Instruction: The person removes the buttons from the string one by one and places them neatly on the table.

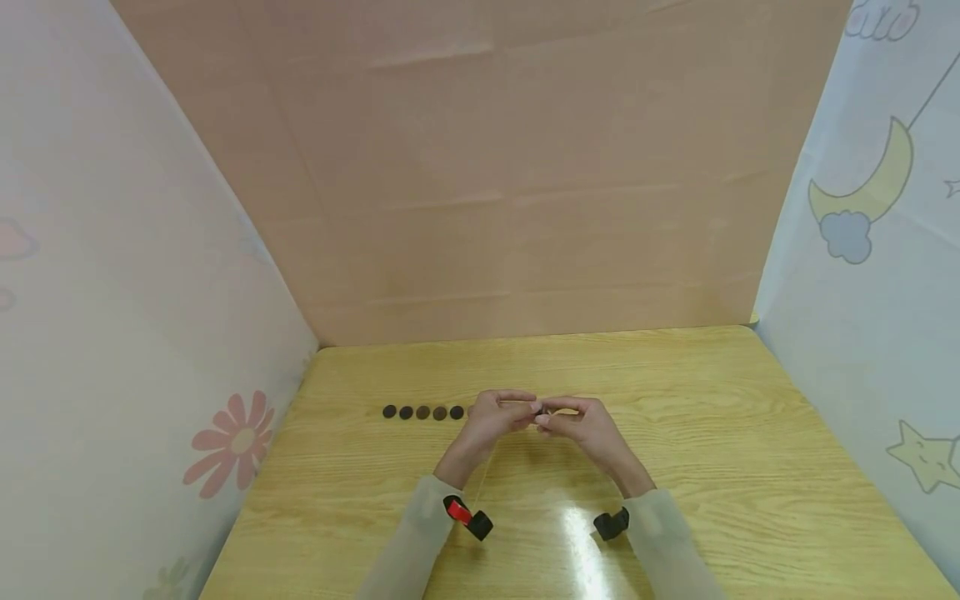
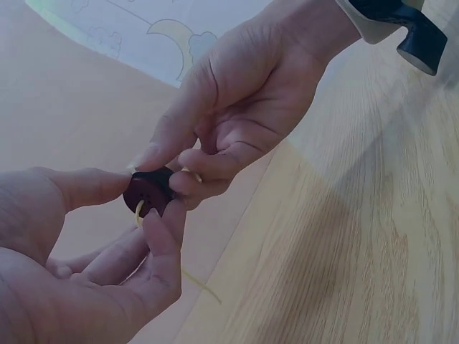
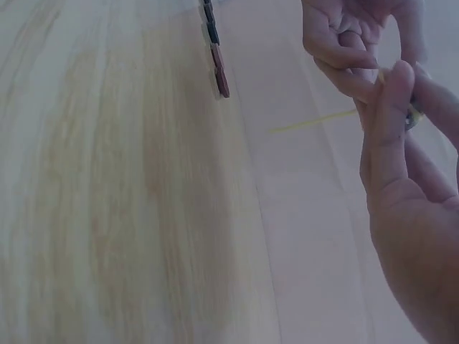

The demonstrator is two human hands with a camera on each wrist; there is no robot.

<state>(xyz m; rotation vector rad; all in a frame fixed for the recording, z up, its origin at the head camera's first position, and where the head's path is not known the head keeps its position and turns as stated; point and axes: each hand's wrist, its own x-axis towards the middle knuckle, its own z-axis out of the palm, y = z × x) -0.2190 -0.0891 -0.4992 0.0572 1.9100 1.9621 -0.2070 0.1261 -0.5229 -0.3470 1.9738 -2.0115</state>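
Observation:
My left hand (image 1: pixel 491 419) and right hand (image 1: pixel 591 427) meet above the table, fingertips together. In the left wrist view, a dark reddish-brown button (image 2: pixel 142 190) is pinched between my left thumb and fingers. A black button (image 2: pixel 159 176) lies against its back, pinched by my right thumb and fingers. Thin yellow string (image 2: pixel 140 209) comes out of the brown button's face, and a loose end (image 3: pixel 308 123) sticks out beside the fingers in the right wrist view. Fingers partly hide both buttons.
A row of several black and brown buttons (image 1: pixel 423 412) lies on the wooden table (image 1: pixel 750 467), left of my hands. A tan backdrop (image 1: pixel 525 208) stands behind, and pale printed panels (image 1: pixel 862 333) rise at both sides.

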